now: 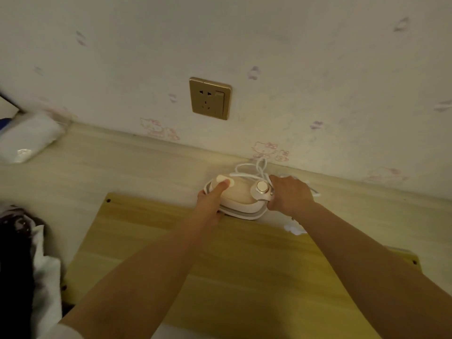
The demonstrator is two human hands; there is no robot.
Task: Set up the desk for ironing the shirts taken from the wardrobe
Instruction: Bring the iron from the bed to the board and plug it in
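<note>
I've got the small travel iron sitting at the far edge of the wooden board on the desk, close to the wall. My left hand grips its nose end, thumb up on the front pad; my right hand is curled around the rear by the dial, where the white cord bunches. Socket is just above, nothing plugged in. To do this well I'd keep the iron flat and steady with the left, free the cord without yanking, then plug in. Clothes wait at left.

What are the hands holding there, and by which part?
A small iron: left hand grips its front end, right hand its back end by the dial.
</note>
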